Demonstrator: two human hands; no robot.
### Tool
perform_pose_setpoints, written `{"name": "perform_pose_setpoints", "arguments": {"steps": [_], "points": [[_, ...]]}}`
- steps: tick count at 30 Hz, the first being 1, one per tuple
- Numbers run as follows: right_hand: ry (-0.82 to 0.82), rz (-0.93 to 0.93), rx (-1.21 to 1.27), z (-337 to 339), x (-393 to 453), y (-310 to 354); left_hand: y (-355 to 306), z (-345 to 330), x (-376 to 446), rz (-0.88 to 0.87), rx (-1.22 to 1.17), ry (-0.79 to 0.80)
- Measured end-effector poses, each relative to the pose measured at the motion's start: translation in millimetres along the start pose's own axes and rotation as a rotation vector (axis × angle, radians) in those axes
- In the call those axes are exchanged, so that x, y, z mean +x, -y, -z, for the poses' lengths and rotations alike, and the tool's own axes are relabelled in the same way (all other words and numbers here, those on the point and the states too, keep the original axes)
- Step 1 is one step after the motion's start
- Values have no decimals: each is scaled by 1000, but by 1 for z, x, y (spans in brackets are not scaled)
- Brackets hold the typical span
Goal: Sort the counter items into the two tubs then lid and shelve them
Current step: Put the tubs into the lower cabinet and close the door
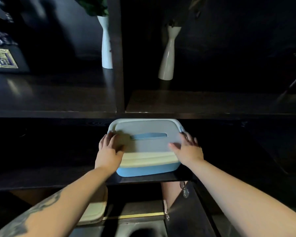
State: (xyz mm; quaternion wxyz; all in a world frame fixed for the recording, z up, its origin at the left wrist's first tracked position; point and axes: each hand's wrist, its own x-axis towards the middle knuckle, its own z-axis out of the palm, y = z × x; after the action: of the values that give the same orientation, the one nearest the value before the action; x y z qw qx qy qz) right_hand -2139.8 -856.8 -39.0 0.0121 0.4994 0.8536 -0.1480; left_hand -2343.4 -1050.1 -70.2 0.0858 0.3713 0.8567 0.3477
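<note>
Now both hands, left [109,144] and right [186,145], spread flat against the lidded tub [147,151].

Tub [144,169] far end under dark shelf [58,115]

The lidded tub [144,147] fills the middle of its shelf [50,168], close under the upper shelf board [58,115]; dark open room lies either side of it.
</note>
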Motion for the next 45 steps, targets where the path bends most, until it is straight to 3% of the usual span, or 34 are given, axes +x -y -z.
{"name": "perform_pose_setpoints", "arguments": {"steps": [7, 11, 26, 31, 36, 41, 45], "points": [[15, -130, 274, -8, 15, 1, 0, -3, 8, 243, -250, -2], [-92, -184, 419, -12, 2, -2, 2, 8, 7, 340, -528, -2], [-316, -221, 979, -85, -175, 30, 72, 67, -179, 346, -713, -120], [-288, -199, 982, -125, -226, 36, 110, 74, -230, 336, -673, -149], [-192, -127, 903, -175, -244, 27, 148, 49, -265, 474, -714, -123], [-114, -109, 790, -248, -207, 5, 191, -18, -257, 578, -753, -33], [-63, -284, 782, -323, -151, -20, 240, -99, -229, 624, -768, 46]]}}
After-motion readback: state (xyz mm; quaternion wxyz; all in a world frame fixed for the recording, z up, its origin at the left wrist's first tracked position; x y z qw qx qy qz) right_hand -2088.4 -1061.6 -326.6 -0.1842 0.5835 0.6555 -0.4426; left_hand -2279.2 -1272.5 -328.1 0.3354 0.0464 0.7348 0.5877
